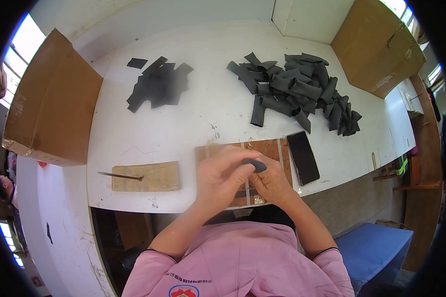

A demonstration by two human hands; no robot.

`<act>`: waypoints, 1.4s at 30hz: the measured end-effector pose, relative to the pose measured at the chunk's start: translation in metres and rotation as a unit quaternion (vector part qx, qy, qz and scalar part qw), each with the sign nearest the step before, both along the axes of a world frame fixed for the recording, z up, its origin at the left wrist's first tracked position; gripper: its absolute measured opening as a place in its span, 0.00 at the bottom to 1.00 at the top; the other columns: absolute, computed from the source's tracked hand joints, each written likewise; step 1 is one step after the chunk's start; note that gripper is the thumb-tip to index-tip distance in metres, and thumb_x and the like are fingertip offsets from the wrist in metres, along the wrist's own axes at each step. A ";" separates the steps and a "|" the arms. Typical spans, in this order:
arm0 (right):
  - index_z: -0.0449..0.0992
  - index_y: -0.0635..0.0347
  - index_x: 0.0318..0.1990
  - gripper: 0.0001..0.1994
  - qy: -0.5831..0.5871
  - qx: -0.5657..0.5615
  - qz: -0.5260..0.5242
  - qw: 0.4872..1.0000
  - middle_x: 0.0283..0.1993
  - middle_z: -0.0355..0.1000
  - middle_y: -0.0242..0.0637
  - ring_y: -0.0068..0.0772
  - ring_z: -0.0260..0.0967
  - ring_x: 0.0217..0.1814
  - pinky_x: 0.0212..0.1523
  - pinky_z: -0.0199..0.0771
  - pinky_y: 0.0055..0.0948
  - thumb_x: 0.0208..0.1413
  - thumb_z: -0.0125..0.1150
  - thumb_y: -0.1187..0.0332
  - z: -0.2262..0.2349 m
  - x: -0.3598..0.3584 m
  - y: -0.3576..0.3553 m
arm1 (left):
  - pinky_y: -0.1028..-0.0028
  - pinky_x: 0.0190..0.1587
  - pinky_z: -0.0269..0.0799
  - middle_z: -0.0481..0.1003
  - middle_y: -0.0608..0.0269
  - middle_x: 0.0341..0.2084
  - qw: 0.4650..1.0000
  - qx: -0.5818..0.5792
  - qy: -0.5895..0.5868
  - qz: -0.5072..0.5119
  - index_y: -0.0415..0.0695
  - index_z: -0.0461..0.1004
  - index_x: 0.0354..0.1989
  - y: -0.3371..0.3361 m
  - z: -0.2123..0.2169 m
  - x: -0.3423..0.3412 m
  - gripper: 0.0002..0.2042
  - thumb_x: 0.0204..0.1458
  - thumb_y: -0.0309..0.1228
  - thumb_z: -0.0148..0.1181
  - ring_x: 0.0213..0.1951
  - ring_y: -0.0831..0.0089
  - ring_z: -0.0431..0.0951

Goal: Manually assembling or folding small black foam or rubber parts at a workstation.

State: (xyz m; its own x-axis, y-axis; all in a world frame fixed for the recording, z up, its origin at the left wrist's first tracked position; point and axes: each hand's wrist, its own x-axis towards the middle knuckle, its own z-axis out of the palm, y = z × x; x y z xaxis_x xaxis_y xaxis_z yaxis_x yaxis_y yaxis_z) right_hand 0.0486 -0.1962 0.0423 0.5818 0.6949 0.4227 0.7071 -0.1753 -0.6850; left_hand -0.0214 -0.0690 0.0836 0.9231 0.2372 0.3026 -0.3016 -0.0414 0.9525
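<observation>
Both hands meet over a brown board (270, 148) with pale strips, close to the table's front edge. Between them is a small curled piece of dark grey sheet material (255, 165), partly covered by the fingers. My left hand (219, 174) is closed on it, thumb and fingers pinching from the left. My right hand (272, 184) closes round its other side, fingers bent. Beyond the hands, to the right, lies a heap of dark grey rolled tubes (302, 86). Flat dark grey pieces (156, 88) are piled at the far left.
A black phone (303, 158) lies right of the board. At left, a wooden block (163, 176) carries a thin metal spike (120, 175). Cardboard boxes stand on the left (54, 104) and right (381, 49). A blue stool (371, 252) is at lower right; another person (6, 188) is far left.
</observation>
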 end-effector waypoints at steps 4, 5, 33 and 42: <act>0.68 0.61 0.26 0.04 -0.034 -0.028 -0.011 0.999 0.23 0.65 0.37 0.38 0.66 0.27 0.25 0.67 0.34 0.45 0.53 0.70 0.013 -0.004 0.002 | 0.71 0.42 0.65 0.73 0.55 0.30 0.982 -0.184 -0.038 -0.015 0.38 0.72 0.34 0.000 0.001 0.000 0.06 0.49 0.26 0.53 0.36 0.71 0.71; 0.68 0.61 0.26 0.04 -0.035 -0.027 -0.011 0.999 0.23 0.65 0.37 0.38 0.66 0.27 0.25 0.67 0.34 0.45 0.53 0.70 0.019 -0.004 0.001 | 0.71 0.44 0.64 0.73 0.55 0.31 0.970 -0.235 -0.066 -0.010 0.38 0.71 0.34 -0.001 0.002 0.001 0.07 0.49 0.27 0.53 0.36 0.71 0.71; 0.65 0.62 0.21 0.10 -0.056 -0.089 -0.005 0.994 0.20 0.63 0.39 0.41 0.64 0.22 0.21 0.63 0.35 0.43 0.58 0.68 0.022 -0.002 0.003 | 0.79 0.33 0.65 0.72 0.59 0.25 0.992 -0.115 -0.029 0.050 0.37 0.70 0.31 0.021 -0.004 -0.003 0.06 0.48 0.27 0.56 0.29 0.76 0.70; 0.68 0.65 0.24 0.10 0.171 -0.014 0.061 0.983 0.16 0.63 0.34 0.31 0.63 0.17 0.19 0.60 0.29 0.52 0.51 0.68 0.083 0.031 -0.001 | 0.80 0.35 0.65 0.73 0.63 0.26 0.977 -0.188 0.048 0.087 0.37 0.71 0.30 0.028 -0.012 0.003 0.04 0.49 0.25 0.53 0.29 0.80 0.70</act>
